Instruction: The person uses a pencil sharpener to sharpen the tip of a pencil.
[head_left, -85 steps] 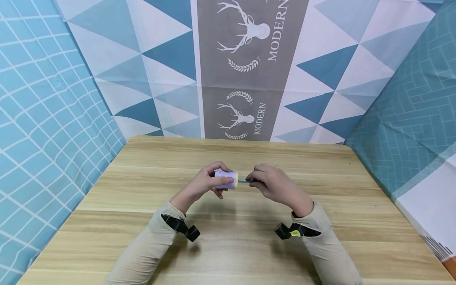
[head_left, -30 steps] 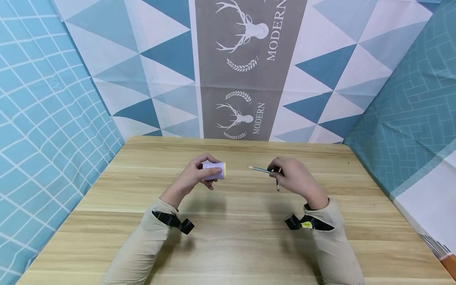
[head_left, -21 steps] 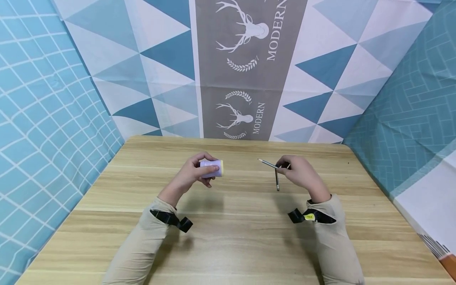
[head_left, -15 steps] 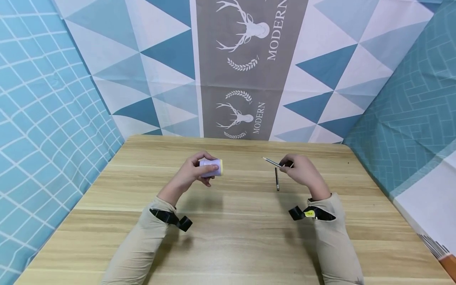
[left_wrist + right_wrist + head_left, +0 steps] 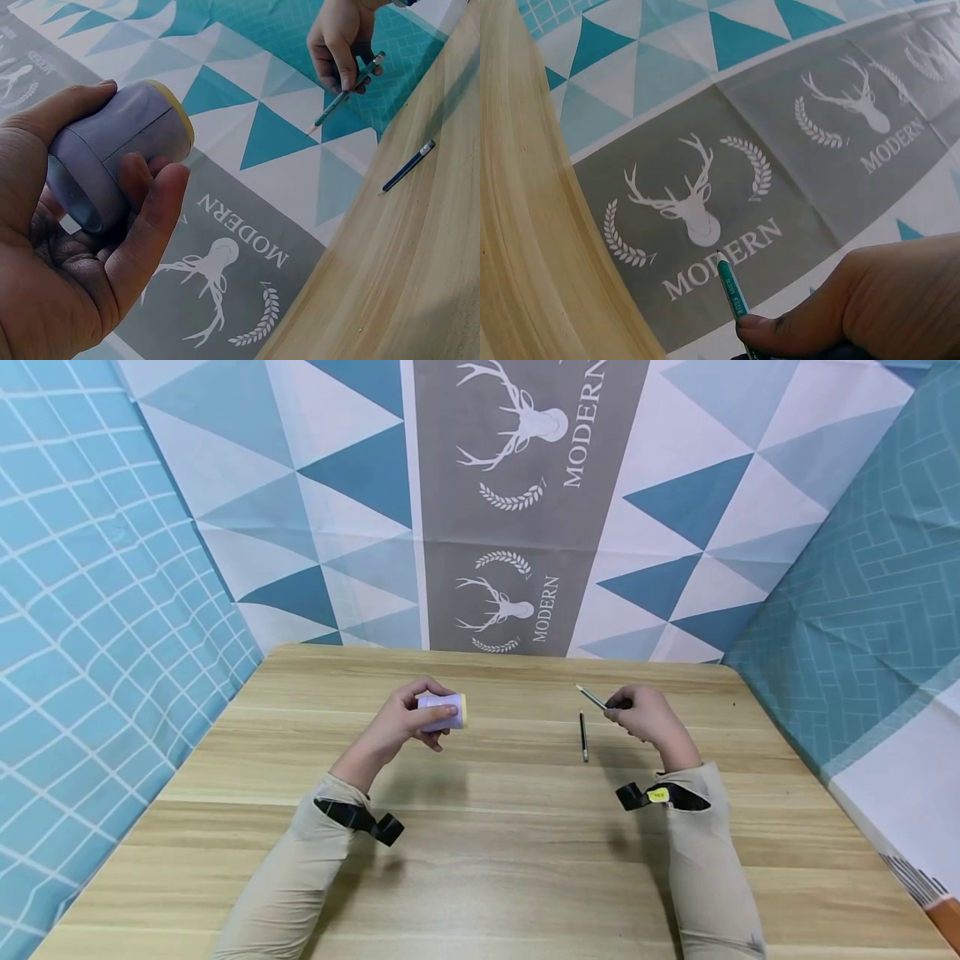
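My left hand (image 5: pixel 396 723) grips a lavender cylindrical pencil sharpener (image 5: pixel 441 712) with a yellow rim, held sideways above the table. In the left wrist view, the thumb and fingers wrap the sharpener (image 5: pixel 124 142), and its near end looks hollow. To the right, my right hand (image 5: pixel 648 718) pinches a green pencil (image 5: pixel 592 697) between thumb and fingers. Its sharpened tip points up and left in the head view; in the right wrist view the thumb presses on the pencil (image 5: pixel 733 289). A dark pencil (image 5: pixel 583 737) lies on the table just left of the right hand.
The wooden table (image 5: pixel 510 860) ends at a patterned cloth backdrop (image 5: pixel 517 510). Blue gridded cloth (image 5: pixel 97 577) stands at the left and teal cloth (image 5: pixel 862 585) at the right. Each wrist carries a strapped black camera (image 5: pixel 388 829).
The green pencil has come out of the sharpener's yellow end. My right hand has moved right with it, uncovering the dark pencil; my left hand has shifted slightly left and away with the sharpener.
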Demonstrator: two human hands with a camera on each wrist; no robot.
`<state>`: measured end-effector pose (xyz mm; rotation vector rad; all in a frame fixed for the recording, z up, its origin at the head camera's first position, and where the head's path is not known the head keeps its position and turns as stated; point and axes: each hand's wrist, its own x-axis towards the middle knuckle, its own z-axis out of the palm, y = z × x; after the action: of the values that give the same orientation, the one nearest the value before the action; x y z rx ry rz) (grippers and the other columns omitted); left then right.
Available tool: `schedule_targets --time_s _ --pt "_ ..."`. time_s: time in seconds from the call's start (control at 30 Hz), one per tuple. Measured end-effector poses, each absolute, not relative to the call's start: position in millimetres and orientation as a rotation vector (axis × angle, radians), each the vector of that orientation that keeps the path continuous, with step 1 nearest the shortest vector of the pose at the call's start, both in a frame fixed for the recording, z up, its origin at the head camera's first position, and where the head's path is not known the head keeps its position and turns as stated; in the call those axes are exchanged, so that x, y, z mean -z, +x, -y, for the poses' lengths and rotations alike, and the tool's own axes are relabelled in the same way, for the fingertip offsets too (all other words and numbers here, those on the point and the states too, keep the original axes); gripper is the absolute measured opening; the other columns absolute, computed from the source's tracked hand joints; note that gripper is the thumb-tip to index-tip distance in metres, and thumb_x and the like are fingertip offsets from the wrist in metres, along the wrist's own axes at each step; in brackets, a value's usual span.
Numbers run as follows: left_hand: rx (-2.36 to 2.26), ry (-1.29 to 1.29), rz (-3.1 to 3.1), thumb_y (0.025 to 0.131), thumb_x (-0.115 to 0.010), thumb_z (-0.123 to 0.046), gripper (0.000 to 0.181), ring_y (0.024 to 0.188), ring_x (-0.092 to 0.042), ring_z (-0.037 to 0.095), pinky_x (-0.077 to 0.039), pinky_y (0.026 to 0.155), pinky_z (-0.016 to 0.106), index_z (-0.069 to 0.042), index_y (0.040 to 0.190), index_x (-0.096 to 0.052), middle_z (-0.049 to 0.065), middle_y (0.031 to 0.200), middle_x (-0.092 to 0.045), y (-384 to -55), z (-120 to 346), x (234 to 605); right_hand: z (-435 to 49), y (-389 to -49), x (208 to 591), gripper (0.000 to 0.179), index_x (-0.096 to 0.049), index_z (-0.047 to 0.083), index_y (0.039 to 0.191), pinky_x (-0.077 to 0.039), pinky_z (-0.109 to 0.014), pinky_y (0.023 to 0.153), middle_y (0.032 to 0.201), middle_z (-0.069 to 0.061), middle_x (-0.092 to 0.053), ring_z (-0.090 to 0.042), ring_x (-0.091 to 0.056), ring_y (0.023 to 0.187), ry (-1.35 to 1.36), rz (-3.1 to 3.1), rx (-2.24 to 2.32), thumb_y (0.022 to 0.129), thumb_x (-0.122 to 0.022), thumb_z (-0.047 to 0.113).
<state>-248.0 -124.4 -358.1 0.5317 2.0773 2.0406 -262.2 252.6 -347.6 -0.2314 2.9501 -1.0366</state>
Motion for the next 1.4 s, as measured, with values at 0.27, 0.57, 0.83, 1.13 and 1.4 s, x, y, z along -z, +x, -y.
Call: schedule_targets --time_s 0.27,0.57,0.83,1.13,1.4 --pt "-2.057 0.523 -2.083 0.090 -0.069 -0.009 0.018 0.073 -0.063 0.026 -0.061 0.054 0.036 -0.006 0.105 -0.060 0.022 0.105 -0.053 -249 126 359 -266 -273 364 0.027 -0.065 -0.013 0.112 -0.044 -0.031 0.044 0.081 -0.019 -0.065 -0.017 -0.051 0.055 -0.127 -2.894 1.112 0.096 -0.061 0.009" --pt "-2.112 0.503 -2.078 0.090 -0.067 -0.007 0.034 0.068 -0.062 0.021 -0.061 0.055 0.034 0.008 0.117 -0.052 0.021 0.102 -0.054 -250 129 357 -283 -286 387 0.036 -0.057 -0.018 0.123 -0.055 -0.032 0.062 0.097 -0.021 -0.066 -0.024 -0.061 0.077 0.026 -2.718 1.298 0.099 -0.057 0.009" --pt "-2.139 0.493 -2.071 0.090 -0.068 -0.008 0.026 0.067 -0.062 0.020 -0.061 0.055 0.033 -0.001 0.113 -0.059 0.021 0.101 -0.054 -249 129 356 -302 -295 404 0.042 -0.054 -0.014 0.129 -0.052 -0.030 0.063 0.095 -0.010 -0.065 -0.016 -0.057 0.076 0.170 -2.603 1.344 0.101 -0.055 0.017" --pt "-2.163 0.490 -2.071 0.089 -0.069 -0.005 0.022 0.064 -0.063 0.019 -0.061 0.054 0.033 -0.015 0.108 -0.064 0.019 0.094 -0.058 -249 129 356 -309 -299 422 0.035 -0.059 -0.014 0.121 -0.052 -0.028 0.056 0.072 -0.002 -0.060 -0.014 -0.056 0.061 0.289 -2.511 1.420 0.099 -0.056 0.013" --pt "-2.169 0.455 -2.096 0.089 -0.067 -0.004 0.040 0.064 -0.064 0.019 -0.061 0.055 0.032 0.005 0.125 -0.051 0.018 0.091 -0.060 -252 133 354 -304 -298 426 0.034 -0.058 -0.015 0.119 -0.055 -0.029 0.052 0.072 -0.005 -0.059 -0.015 -0.059 0.054 0.346 -2.495 1.454 0.097 -0.056 0.011"
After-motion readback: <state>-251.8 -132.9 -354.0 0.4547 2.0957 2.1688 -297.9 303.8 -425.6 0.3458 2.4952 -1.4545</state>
